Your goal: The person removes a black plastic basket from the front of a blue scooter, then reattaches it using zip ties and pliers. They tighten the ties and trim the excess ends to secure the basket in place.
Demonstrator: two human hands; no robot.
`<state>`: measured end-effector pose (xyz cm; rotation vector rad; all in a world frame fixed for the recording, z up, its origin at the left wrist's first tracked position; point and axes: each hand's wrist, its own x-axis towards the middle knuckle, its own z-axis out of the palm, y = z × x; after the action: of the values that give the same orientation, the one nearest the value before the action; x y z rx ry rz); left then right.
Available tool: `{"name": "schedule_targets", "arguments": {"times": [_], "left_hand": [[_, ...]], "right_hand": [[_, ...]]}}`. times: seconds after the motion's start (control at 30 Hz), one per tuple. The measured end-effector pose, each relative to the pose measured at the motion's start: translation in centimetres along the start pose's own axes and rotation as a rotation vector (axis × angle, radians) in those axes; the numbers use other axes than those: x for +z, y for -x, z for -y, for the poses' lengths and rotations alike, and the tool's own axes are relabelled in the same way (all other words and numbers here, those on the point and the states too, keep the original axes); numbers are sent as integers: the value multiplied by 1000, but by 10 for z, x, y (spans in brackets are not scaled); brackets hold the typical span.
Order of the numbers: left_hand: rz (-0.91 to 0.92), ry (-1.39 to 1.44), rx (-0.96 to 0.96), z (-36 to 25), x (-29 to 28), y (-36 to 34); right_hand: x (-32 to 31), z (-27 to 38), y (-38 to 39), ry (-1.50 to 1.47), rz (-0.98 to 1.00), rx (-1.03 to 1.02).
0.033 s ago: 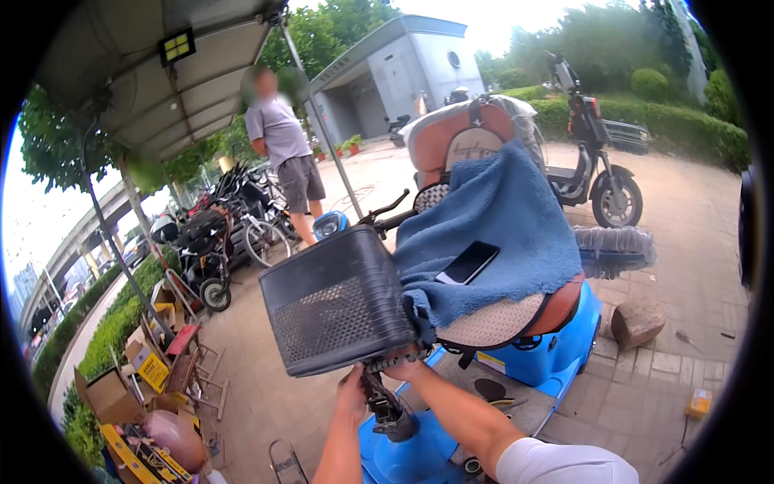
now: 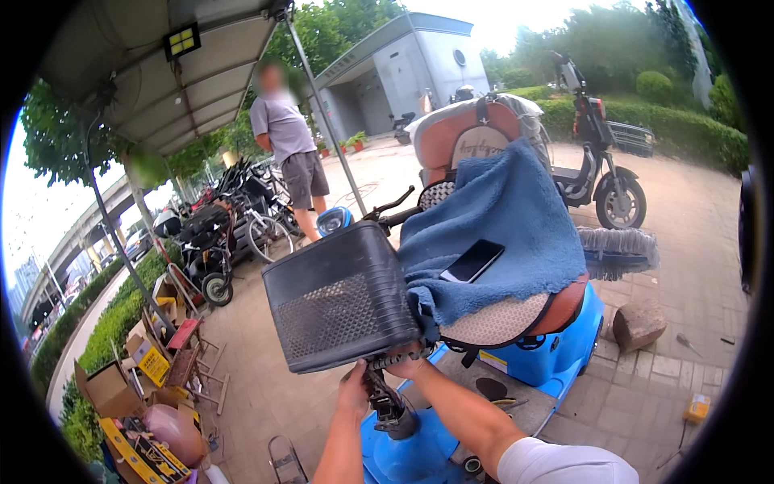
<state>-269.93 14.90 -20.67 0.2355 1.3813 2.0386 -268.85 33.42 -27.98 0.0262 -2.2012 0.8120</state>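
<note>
My left hand [image 2: 353, 393] reached up under the black basket [image 2: 339, 298] and touched its underside; I could not tell whether that grip was clenched. My right hand [image 2: 405, 363] was clenched on the handlebar [image 2: 385, 360] just below the basket. The basket sat near centre on the front of the blue scooter [image 2: 556, 355]. A blue towel [image 2: 500, 234] draped the seat to the right, a phone [image 2: 472, 261] lying on it. A person [image 2: 286, 141] stood far left.
</note>
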Motion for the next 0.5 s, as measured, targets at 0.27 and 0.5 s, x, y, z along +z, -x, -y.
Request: {"name": "schedule_targets", "arguments": {"times": [0.27, 0.5], "left_hand": [[39, -42, 56, -10, 10, 17], [42, -44, 64, -6, 12, 15]], "right_hand": [[33, -26, -12, -775, -50, 131], [-5, -3, -13, -117, 169, 68]]}}
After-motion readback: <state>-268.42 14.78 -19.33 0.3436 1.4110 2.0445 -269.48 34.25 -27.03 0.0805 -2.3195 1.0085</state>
